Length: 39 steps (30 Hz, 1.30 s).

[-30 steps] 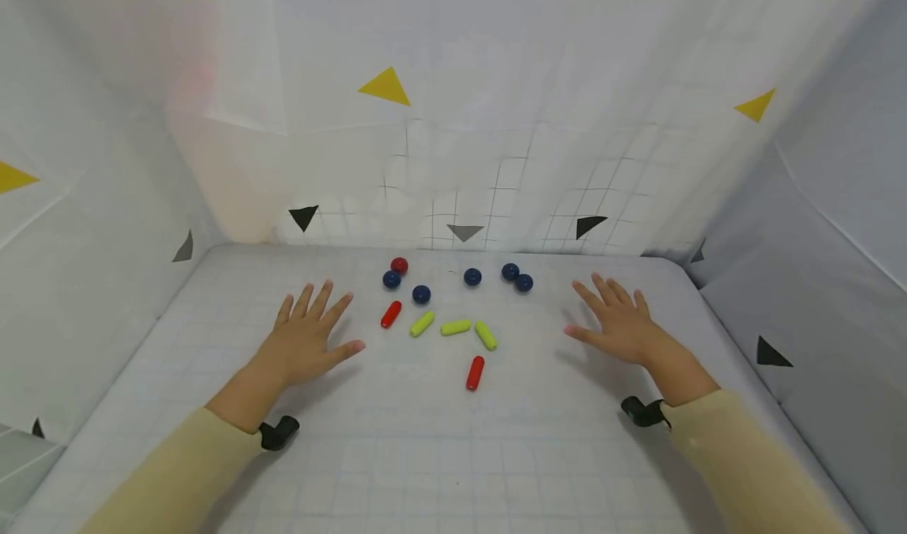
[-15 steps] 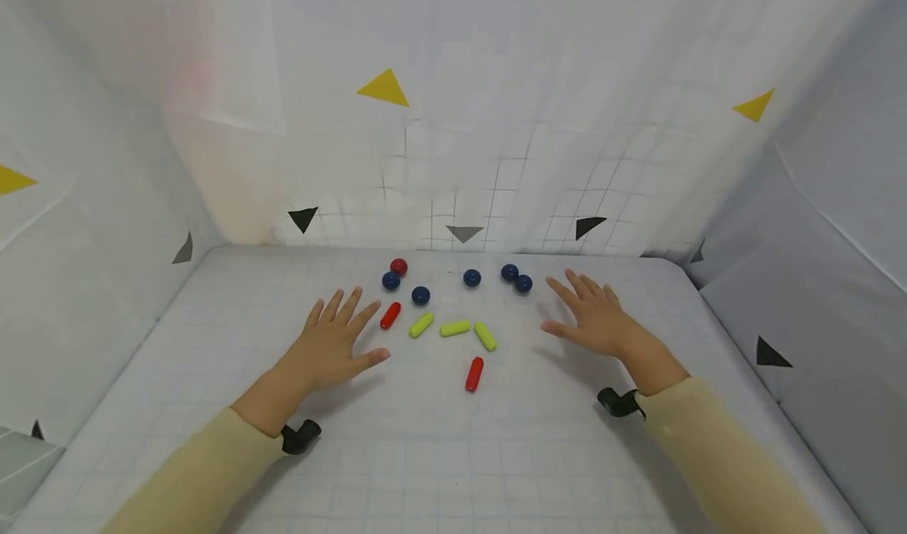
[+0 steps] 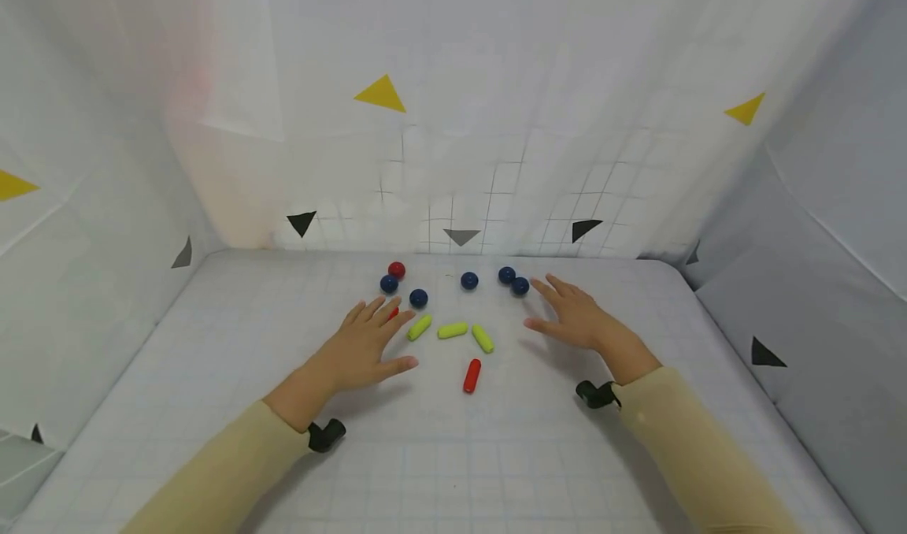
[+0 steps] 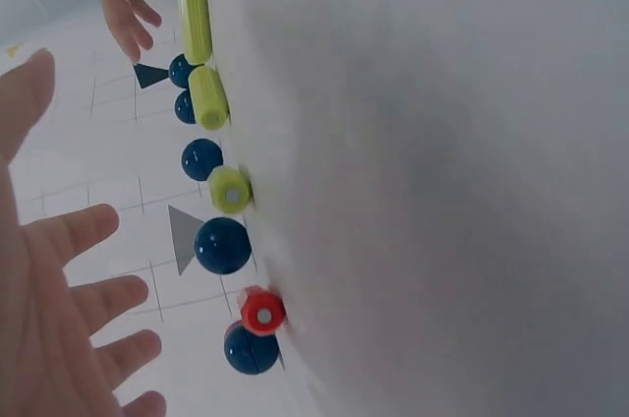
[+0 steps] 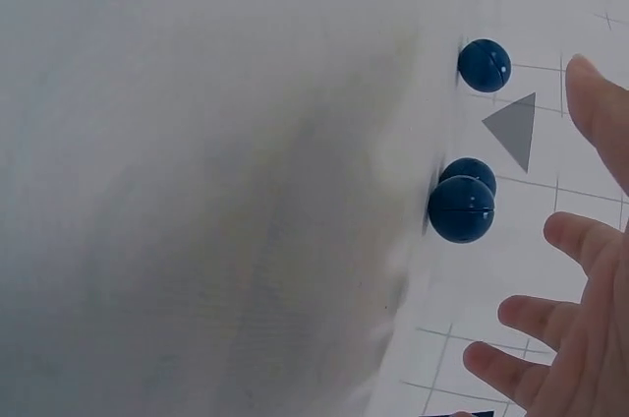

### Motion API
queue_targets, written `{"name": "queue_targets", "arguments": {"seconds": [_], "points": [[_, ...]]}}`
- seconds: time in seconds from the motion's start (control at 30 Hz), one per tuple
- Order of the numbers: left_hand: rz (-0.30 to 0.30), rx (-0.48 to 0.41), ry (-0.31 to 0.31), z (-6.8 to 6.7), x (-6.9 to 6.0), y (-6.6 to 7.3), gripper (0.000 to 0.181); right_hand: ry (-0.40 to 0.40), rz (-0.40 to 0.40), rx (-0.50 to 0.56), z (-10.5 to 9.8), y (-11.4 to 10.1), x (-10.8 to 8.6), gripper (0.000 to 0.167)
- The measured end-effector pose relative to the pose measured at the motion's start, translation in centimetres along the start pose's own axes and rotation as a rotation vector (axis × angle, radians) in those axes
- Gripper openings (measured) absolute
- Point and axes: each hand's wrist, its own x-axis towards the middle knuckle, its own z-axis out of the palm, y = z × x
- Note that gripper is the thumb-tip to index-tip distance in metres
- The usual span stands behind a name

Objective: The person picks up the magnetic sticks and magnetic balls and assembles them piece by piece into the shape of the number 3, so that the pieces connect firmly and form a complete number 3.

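My left hand hovers with spread fingers over the left side of the group, partly covering a red stick; it holds nothing. To the right, my right hand is spread beside a pair of blue balls, also holding nothing. Between the hands lie three yellow-green sticks and, nearer me, another red stick. Behind them are more blue balls and one red ball. The left wrist view shows the open palm beside the row; the right wrist view shows relaxed fingers.
A white gridded cloth covers the table. White sheets enclose it at the back and both sides, marked with yellow, black and grey triangles. A black wrist camera sits under the left wrist, another under the right.
Both hands have moved inward towards the balls and sticks, the left one to the right and the right one to the left. The left fingers now cover part of the left red stick.
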Motion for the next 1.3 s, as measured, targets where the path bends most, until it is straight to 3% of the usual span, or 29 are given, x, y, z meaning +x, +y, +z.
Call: {"name": "queue_targets", "arguments": {"seconds": [0.27,0.53,0.77,0.97,1.3], "points": [[0.071,-0.051,-0.024,0.8,1.3,1.4,0.077,-0.003,0.007,0.083,0.4,0.3,1.3,0.083],[0.075,-0.079,-0.073,1.6,2.3,2.6,0.076,0.007,0.028,0.117,0.6,0.3,2.3,0.080],[0.121,-0.147,-0.096,1.8,3.1,3.8,0.071,0.028,0.026,0.133,0.8,0.4,3.1,0.075],[0.093,-0.207,-0.152,2.1,3.7,4.8,0.070,0.053,0.044,0.179,1.0,0.7,3.9,0.068],[0.004,-0.383,-0.181,2.4,4.3,5.9,0.064,0.134,0.047,0.246,0.9,0.7,4.9,0.055]]}}
